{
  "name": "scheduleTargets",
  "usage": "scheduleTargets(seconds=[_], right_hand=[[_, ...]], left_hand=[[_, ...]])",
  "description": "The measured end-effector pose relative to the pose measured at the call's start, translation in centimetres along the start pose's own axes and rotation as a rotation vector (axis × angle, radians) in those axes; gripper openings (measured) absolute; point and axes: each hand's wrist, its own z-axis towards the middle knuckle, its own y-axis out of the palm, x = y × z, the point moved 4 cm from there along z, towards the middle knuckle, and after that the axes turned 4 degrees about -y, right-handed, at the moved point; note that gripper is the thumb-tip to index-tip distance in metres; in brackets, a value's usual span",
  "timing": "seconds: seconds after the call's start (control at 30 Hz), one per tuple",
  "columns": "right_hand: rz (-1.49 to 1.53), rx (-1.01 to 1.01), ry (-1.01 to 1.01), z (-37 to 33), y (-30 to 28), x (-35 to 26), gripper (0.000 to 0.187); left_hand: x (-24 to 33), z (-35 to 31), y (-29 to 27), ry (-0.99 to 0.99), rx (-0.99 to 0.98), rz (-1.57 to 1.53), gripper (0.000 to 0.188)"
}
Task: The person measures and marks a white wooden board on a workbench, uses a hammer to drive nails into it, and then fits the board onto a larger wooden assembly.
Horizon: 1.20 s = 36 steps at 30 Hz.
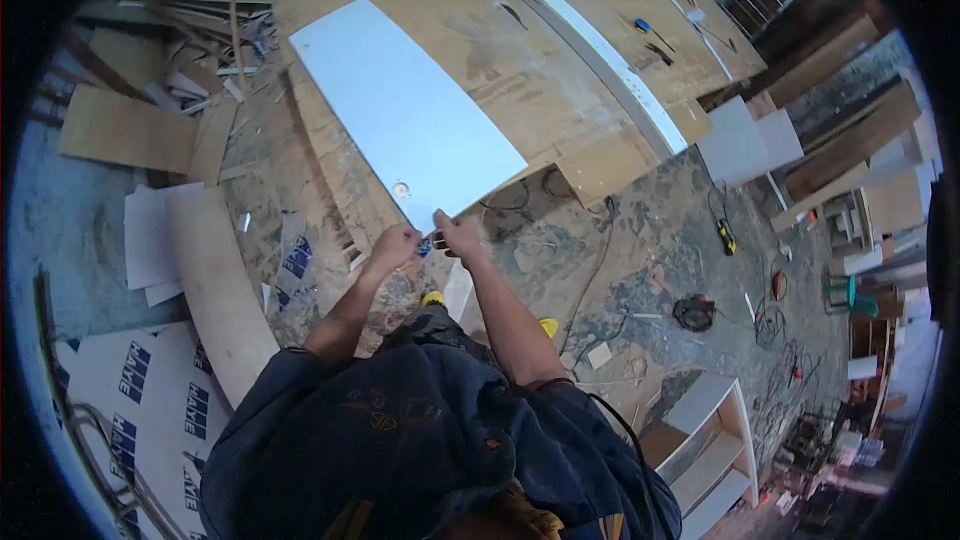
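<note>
Panel (400, 105), white, long: flat on plywood sheet (610, 175), beyond the hands, its nearest corner at the fingers.
Round recess (401, 189): in the panel's face, just beyond the left hand.
Left hand (397, 245): curled beside that corner; grip cannot be told.
Right hand (457, 237): close by the left, at the panel's edge; whether clamped on it, cannot be told.
Small blue item (425, 248): between the hands; kind unclear.
Hazards, as judged: chipped corner, likeliest from uneven pressure close to the recess; pinched fingers, from both hands crowding one corner; panel sliding or tipping, from a hard pull, support beneath the corner being hidden; blue item dropped, from a loose hold; stumble, from stepping right of the hands onto cable (605, 245) across the floor (640, 240).
</note>
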Motion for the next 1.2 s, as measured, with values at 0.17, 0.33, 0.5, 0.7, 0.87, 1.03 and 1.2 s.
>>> scheduleTargets(seconds=[0.17,0.33,0.5,0.7,0.87,1.03,1.2], right_hand=[[0.263,-0.023,0.124,-3.0,0.6,0.0,0.04],[0.306,0.024,0.021,-4.3,-1.4,1.6,0.035],[0.455,0.1,-0.057,-10.1,-3.7,6.3,0.031],[0.653,0.193,0.002,-18.9,-10.3,16.1,0.026],[0.856,0.537,-0.037,-26.1,-16.2,17.5,0.025],[0.494,0.692,-0.133,-27.7,-23.5,19.2,0.027],[0.377,0.71,-0.16,-27.5,-29.8,23.3,0.034]], left_hand=[[-2.9,-5.8,1.2,-0.211,-0.181,-0.279,0.023],[-2.9,-9.0,2.5,-0.422,-0.195,-0.61,0.028],[-2.0,-8.1,0.1,-0.353,0.006,-0.582,0.036],[-2.4,-0.7,-2.7,-0.281,0.387,-0.49,0.05],[1.1,2.2,1.7,-0.13,0.352,-0.455,0.049],[4.9,3.3,10.4,-0.279,0.543,-0.275,0.06],[8.7,3.1,15.6,-0.173,0.431,-0.087,0.068]])
